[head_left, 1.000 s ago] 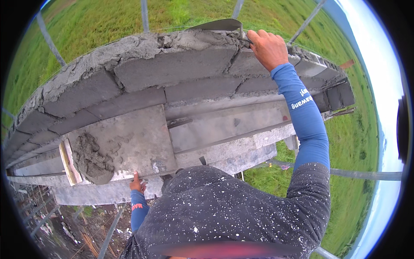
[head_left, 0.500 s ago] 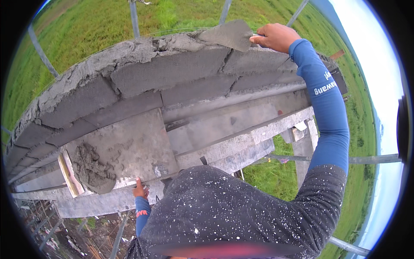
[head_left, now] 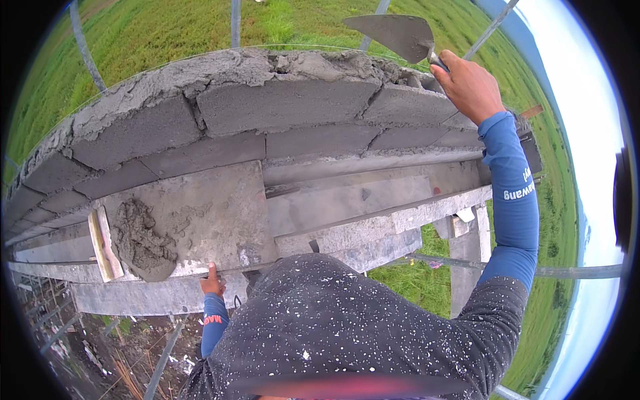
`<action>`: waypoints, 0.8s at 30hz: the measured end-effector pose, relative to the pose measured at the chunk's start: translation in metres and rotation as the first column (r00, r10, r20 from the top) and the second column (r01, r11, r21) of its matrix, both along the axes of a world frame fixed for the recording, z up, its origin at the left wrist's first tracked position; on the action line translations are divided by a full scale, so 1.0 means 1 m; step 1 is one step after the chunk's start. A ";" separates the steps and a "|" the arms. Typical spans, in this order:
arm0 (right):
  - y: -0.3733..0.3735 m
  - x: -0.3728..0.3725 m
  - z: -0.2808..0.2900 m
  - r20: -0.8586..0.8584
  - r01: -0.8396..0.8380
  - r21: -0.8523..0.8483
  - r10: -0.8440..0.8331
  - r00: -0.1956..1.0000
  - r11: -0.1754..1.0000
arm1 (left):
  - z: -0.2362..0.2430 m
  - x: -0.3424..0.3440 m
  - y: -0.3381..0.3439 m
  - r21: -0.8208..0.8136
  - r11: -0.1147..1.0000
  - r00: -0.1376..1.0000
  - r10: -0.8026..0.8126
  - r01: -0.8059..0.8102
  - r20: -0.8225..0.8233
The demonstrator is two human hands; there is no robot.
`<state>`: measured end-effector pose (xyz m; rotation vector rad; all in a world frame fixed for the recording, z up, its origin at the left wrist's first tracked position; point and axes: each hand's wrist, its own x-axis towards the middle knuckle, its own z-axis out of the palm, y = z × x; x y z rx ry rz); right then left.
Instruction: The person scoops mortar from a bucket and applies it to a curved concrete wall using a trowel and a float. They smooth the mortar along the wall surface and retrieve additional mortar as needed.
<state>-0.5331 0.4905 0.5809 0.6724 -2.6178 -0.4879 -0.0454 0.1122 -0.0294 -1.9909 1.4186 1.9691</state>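
My right hand (head_left: pixel 470 87) grips the handle of a trowel (head_left: pixel 393 37), whose mortar-smeared blade is raised above the far side of a curved block wall (head_left: pixel 287 103). Rough grey mortar (head_left: pixel 167 77) lies along the wall's top, with cracks and gaps between the blocks. Low at centre-left, my left hand (head_left: pixel 212 285) holds the near edge of a flat, stained board (head_left: pixel 223 207), thumb on top. A heap of wet mortar (head_left: pixel 145 247) sits on the board's left part, beside a short wooden strip (head_left: pixel 105 243).
Metal scaffold posts (head_left: pixel 87 53) stand beyond the wall, and a pipe (head_left: pixel 573 272) runs at the right. A long plank (head_left: pixel 347 193) lies along the wall's foot. Grass lies below; at the lower left are debris (head_left: pixel 107 350) and more poles.
My right hand has lifted the trowel off the wall's top, and its blade now points left in the air above it. My left hand stays on the board's edge.
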 end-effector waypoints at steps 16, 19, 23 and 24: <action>-0.102 0.015 -0.047 -0.176 -0.382 0.246 0.429 0.886 0.891 | -0.001 0.001 -0.001 0.000 1.000 0.999 0.001 -0.001 -0.032; -0.078 0.005 -0.021 -0.229 -0.331 0.253 0.388 0.893 0.909 | 0.002 0.002 -0.002 0.013 1.000 0.998 -0.026 0.026 -0.059; -0.058 0.003 -0.005 -0.142 -0.378 0.225 0.414 0.899 0.898 | -0.005 0.002 0.003 -0.007 0.997 0.997 0.078 -0.078 0.004; -0.057 0.005 -0.011 -0.077 -0.312 0.225 0.336 0.939 0.923 | -0.006 0.005 0.000 0.034 0.999 0.999 0.025 -0.023 -0.039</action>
